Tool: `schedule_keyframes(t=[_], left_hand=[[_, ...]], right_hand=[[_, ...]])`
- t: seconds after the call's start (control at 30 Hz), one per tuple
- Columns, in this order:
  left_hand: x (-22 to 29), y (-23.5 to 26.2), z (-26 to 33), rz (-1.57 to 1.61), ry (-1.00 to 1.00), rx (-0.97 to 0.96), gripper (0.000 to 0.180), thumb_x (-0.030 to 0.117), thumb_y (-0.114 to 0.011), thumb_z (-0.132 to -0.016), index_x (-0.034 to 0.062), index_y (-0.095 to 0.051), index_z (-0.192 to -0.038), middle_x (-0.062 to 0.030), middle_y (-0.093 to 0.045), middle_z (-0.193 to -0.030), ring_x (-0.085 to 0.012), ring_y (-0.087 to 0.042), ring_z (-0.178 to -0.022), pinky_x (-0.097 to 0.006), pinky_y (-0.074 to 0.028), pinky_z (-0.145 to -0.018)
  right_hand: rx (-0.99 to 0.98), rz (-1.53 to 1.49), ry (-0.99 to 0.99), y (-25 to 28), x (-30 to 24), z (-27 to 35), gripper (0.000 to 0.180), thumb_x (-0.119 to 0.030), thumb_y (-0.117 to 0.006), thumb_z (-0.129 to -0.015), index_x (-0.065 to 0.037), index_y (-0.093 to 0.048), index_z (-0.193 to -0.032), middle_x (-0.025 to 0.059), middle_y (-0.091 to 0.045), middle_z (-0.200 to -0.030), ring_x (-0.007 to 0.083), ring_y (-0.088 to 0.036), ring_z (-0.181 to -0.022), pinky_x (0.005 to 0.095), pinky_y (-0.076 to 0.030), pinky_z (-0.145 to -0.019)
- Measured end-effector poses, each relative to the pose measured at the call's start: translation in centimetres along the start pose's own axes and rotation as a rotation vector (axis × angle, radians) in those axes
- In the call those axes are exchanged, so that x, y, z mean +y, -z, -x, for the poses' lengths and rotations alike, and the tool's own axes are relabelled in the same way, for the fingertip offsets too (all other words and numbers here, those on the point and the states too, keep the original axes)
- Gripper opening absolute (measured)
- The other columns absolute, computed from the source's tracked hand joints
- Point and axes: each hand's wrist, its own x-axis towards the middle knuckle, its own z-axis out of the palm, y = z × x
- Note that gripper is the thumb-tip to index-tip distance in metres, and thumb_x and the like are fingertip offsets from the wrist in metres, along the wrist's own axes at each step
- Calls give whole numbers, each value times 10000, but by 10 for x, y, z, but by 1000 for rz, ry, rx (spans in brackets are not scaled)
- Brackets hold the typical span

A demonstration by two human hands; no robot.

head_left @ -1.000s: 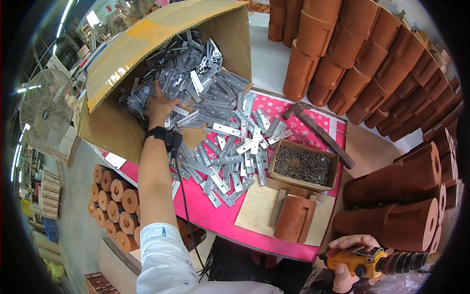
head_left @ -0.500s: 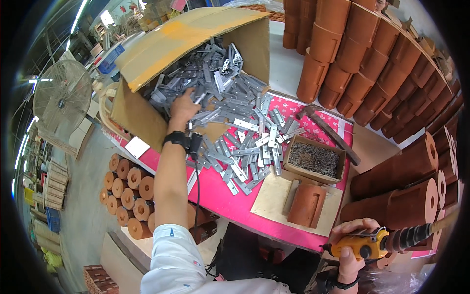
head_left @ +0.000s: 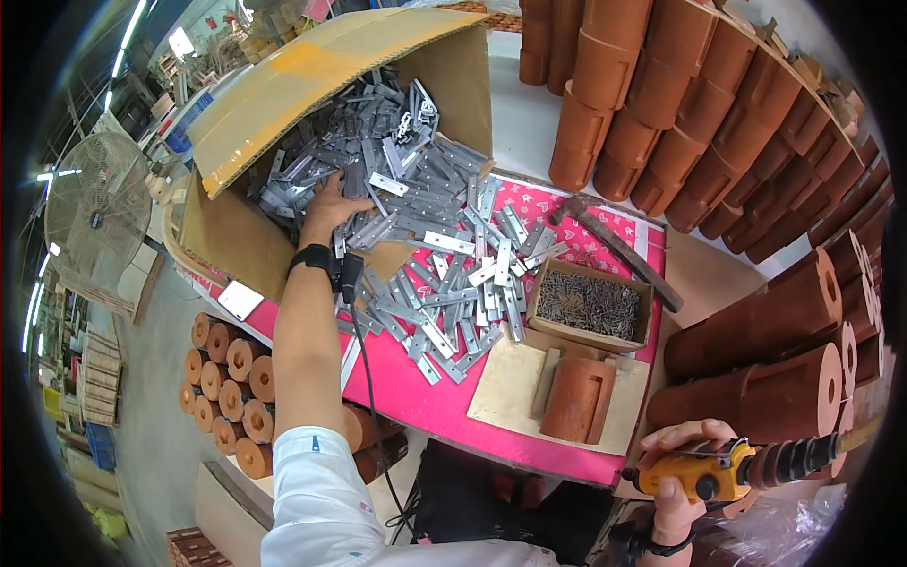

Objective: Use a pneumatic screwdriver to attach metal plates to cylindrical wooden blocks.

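Stacks of terracotta tiles rise along our right and far side, leaning close to the pink table, and a nudge from an elbow could, we judge, bring a column sliding down. Next in size, the tipped cardboard box spills grey metal brackets across the tabletop; their thin edges could nick our fingers if we rake through them carelessly, and the cable running from our wrist strap might snag on the heap. A small open box of nails sits just beside the spill, with a hammer lying behind it and one tile resting on a pale board near the table's front edge. Our left hand lies spread, fingers loosely open, pressed on the brackets at the box mouth; we cannot tell whether it has one pinched. Our right hand is wrapped tight around a yellow power screwdriver, held low off the table's near corner.
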Motion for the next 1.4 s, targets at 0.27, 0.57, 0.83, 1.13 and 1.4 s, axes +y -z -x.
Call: schedule_keyframes(t=[0.27,0.57,0.83,1.13,1.4], left_hand=[[14,0,33,-135,-47,-115,879,320,-741,-599,136,-433,-1402,-214,-568,-1278,-343,-549,-1187,-376,-434,-988],[62,-32,108,-96,-376,-38,585,237,-640,-676,198,-579,-1257,-203,-630,-1154,-354,-603,-1075,-428,-472,-924],[88,-55,149,66,-662,-144,581,330,-651,-763,137,-549,-1302,-243,-531,-1293,-424,-537,-1143,-448,-422,-995],[80,-61,45,101,-606,236,467,366,-598,-878,53,-588,-1224,-218,-502,-1324,-394,-453,-1224,-470,-359,-1031],[142,-82,-17,-111,-550,-70,582,515,-462,-908,187,-465,-1389,-170,-310,-1507,-386,-274,-1377,-512,-251,-1109]], right_hand=[[-21,-68,16,4,9,1,677,-241,-772,-773,-99,-362,-1293,93,-561,-959,220,-595,-787,328,-522,-659],[-119,-128,46,5,3,16,664,-70,-729,-754,-71,-364,-1308,159,-592,-993,207,-621,-814,270,-512,-688],[-60,-59,53,-2,-1,13,626,-93,-714,-749,-48,-401,-1289,159,-632,-943,154,-621,-732,239,-508,-661],[-85,-59,44,-1,0,4,636,-61,-716,-744,-42,-394,-1293,170,-620,-972,155,-614,-763,239,-500,-668],[20,-15,-4,-3,-7,9,680,-213,-795,-756,-93,-368,-1271,126,-573,-927,241,-615,-814,330,-535,-658]])
